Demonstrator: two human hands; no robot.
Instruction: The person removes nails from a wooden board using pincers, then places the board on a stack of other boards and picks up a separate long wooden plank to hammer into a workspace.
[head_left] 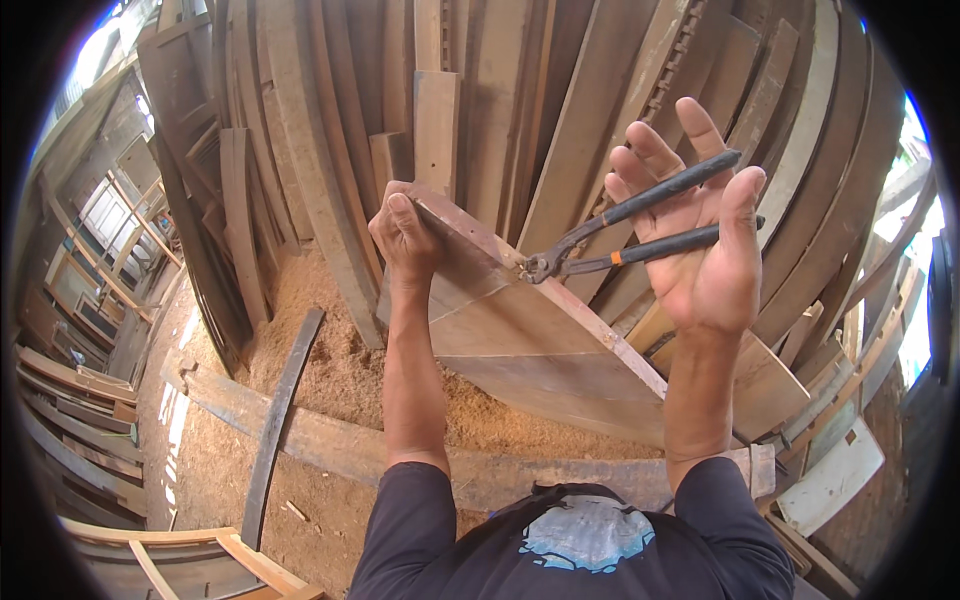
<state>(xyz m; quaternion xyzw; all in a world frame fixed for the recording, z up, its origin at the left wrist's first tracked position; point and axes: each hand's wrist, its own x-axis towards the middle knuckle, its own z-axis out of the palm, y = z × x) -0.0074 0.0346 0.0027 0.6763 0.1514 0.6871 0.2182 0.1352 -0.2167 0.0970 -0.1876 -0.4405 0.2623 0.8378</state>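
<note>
My left hand (407, 235) is closed round the upper end of a wide wooden board (530, 325), which slants down to the right. In my right hand (705, 235) is a pair of pincers (590, 240) with black handles and an orange band. The handles are spread apart and lie across the palm; the thumb crosses the lower one, and the fingers stretch loosely behind the upper one. The pincers' dark metal jaws touch the board's reddish edge, partway along it. Whether a nail sits between the jaws is too small to tell.
Many planks (500, 110) lean upright in front. Sawdust (320, 370) covers the ground below, where a long beam (340, 435) lies across and a dark strip (280, 425) rests over it. Wooden frames (190, 550) stand at the lower left; a whitish panel (832, 480) lies at the right.
</note>
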